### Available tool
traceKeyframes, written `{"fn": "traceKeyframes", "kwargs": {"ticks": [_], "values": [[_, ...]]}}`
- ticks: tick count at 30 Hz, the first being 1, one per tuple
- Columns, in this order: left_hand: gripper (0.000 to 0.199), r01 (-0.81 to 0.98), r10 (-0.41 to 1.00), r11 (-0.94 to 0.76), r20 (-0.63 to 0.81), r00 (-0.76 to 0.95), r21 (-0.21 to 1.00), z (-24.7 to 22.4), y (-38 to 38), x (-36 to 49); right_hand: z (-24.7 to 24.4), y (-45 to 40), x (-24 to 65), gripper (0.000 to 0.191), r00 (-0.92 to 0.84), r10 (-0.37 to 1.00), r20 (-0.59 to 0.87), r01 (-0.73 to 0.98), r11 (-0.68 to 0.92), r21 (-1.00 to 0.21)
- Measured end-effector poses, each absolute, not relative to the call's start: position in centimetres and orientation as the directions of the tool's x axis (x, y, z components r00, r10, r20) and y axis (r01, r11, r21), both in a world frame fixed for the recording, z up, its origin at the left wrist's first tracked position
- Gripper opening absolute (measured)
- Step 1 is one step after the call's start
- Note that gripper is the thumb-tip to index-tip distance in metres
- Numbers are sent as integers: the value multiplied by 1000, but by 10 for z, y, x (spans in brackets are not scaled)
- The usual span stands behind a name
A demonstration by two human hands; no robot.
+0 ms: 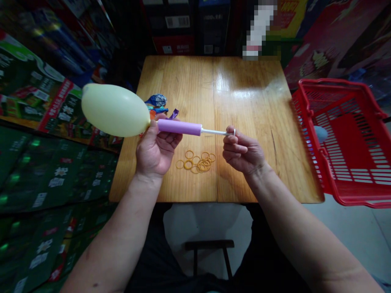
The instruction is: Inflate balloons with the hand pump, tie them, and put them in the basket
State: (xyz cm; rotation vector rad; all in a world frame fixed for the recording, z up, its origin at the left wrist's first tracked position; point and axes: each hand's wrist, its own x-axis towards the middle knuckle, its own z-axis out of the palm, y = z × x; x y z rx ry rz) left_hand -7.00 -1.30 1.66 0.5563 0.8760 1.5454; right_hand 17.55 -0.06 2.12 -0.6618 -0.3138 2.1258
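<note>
The long axis of a lilac hand pump (179, 127) runs almost level across the middle of the frame, tilting very slightly downward to the right. It spans the gap between the person's left hand (155, 151) and right hand (243, 149), both held above a wooden table (246, 77). The left hand is nearer the pump's wide barrel and curls closed around its balloon end, with the thumb on top, hiding the join. From there a pale yellow balloon (115, 110) swells toward the upper left, taut, smooth and egg-shaped, its rounded end pointing away from the pump. A thin white plunger rod (215, 132) extends rightward from the barrel, and the right hand's thumb and fingertips (229, 139) pinch its small end piece, the other fingers loosely bent. Yellow rubber bands (197, 162) lie scattered on the table below the pump, a small heap of deflated balloons (156, 101) sits behind it, and a red plastic basket (324, 82) stands at the right.
</note>
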Motion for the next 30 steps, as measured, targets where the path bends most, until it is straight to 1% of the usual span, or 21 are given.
{"fn": "traceKeyframes", "kwargs": {"ticks": [2, 4, 7, 9, 12, 15, 17, 20, 23, 27, 30], "values": [[30, -618, 982, 27, -138, -133, 786, 16, -16, -65, 19, -3, 171, 27, -505, 785, -359, -661, -620, -424], [31, -615, 983, 80, -163, -80, 785, 15, -20, -56, 16, -6, 164, 26, -544, 762, -350, -664, -647, -376], [29, -611, 980, 116, -191, -59, 783, 13, -22, -49, 14, -9, 157, 21, -573, 752, -326, -674, -659, -336], [28, -612, 979, 116, -195, -64, 782, 13, -21, -50, 15, -8, 158, 19, -580, 749, -321, -668, -663, -339], [29, -613, 980, 85, -176, -89, 786, 16, -16, -61, 21, -4, 168, 25, -583, 751, -310, -670, -661, -338], [30, -608, 977, 16, -140, -158, 794, 19, -13, -71, 25, -1, 177, 31, -539, 788, -298, -715, -615, -332], [30, -603, 974, 0, -136, -180, 798, 19, -14, -70, 25, -1, 177, 30, -512, 799, -314, -729, -598, -334], [32, -601, 982, 60, -157, -109, 797, 15, -20, -59, 20, -5, 169, 23, -520, 775, -358, -703, -627, -336], [31, -602, 985, 100, -164, -52, 792, 11, -24, -48, 16, -7, 160, 18, -529, 765, -366, -695, -639, -330], [28, -621, 987, 87, -150, -50, 779, 11, -21, -51, 20, -4, 163, 22, -516, 752, -411, -669, -653, -356], [28, -600, 985, 52, -140, -101, 799, 15, -17, -61, 26, -1, 172, 28, -474, 770, -427, -670, -630, -392]]}}
